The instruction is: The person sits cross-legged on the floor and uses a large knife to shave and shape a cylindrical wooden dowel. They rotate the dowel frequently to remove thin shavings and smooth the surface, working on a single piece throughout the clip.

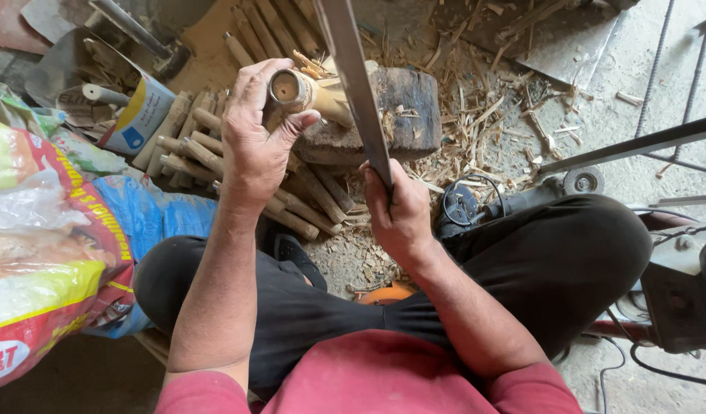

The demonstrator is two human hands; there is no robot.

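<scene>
Bamboo piece [295, 90], a short hollow tube with its open round end turned up toward the camera, sits in the upper middle of the frame, closed in the left hand [255, 138]. The fingers curl over the top of the tube and the thumb presses on its lower side, so the grip is tight around the piece. The far end of the tube rests against a dark, worn wooden block [403, 115] lying on the ground just right of centre.

The right hand [399, 215], a little below the middle of the frame, is clenched around the lower end of a long flat metal blade [354, 77]. The blade slants up toward the top edge and crosses just right of the tube's open end; whether it touches the bamboo cannot be told.

A heap of cut bamboo sticks [207, 149] lies left of the block, behind the left hand. Wood chips and shavings [483, 107] cover the ground at upper right. A printed plastic sack [46, 245] fills the left edge. An angle grinder [521, 195] with its cord lies at right of centre, beside the black trouser leg.
</scene>
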